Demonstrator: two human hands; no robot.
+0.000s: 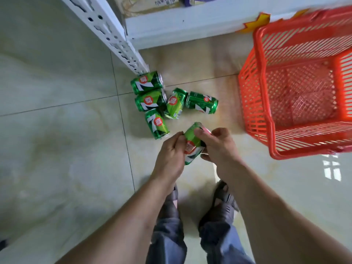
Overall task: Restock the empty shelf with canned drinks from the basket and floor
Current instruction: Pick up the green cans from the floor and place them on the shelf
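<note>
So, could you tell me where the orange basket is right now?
The basket sits on the floor at upper right, beside the shelf base, right of the cans.

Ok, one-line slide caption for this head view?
Both hands, left hand and right hand, grip a green can above five cans lying beside the orange basket.

bright daylight, window glare on floor (332, 168), basket (266, 54) motion-blurred

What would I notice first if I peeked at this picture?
Probably the bright green cans lying on their sides in a heap on the pale floor tiles, near the foot of the white shelf post. Just below them, the left hand and right hand hold one more green can between them. To the right sits a big orange basket that looks empty.
</note>
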